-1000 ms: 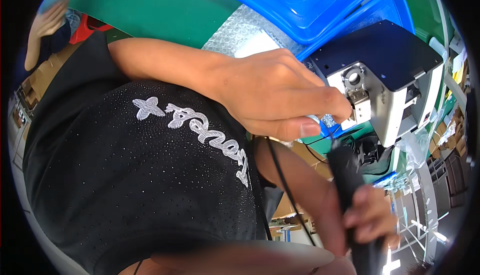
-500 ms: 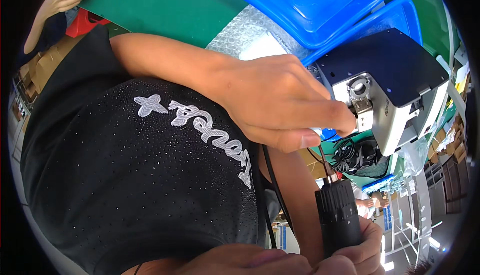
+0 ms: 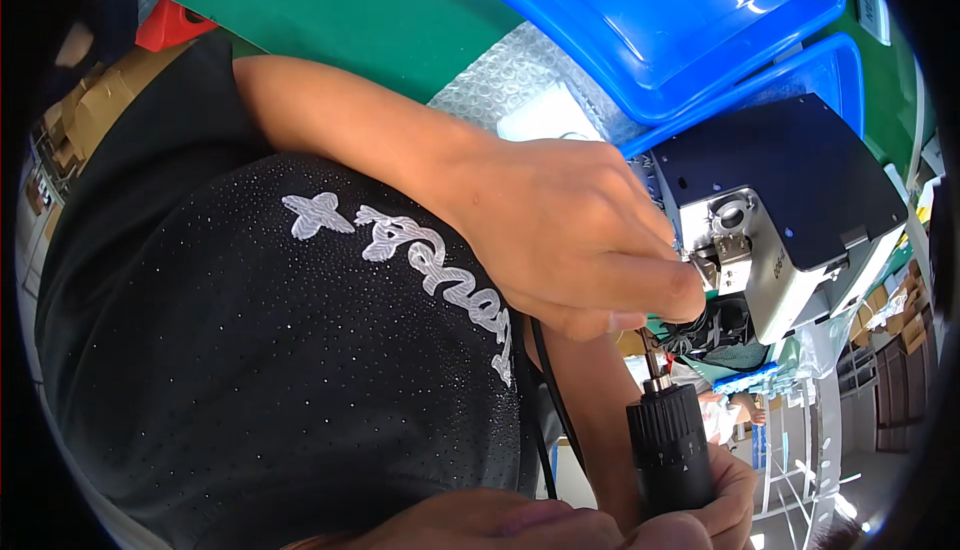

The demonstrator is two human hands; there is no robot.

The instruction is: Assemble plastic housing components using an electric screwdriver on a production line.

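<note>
Black speckled T-shirt (image 3: 250,350), silvery glitter script across chest, bare forearms

Black electric screwdriver (image 3: 668,445) upright, bit (image 3: 650,358) below white-grey device (image 3: 775,240)

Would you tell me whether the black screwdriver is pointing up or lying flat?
Pointing up: the black screwdriver, gripped low by the right hand, stands nearly upright, its bit rising to the left hand's fingers.
</note>
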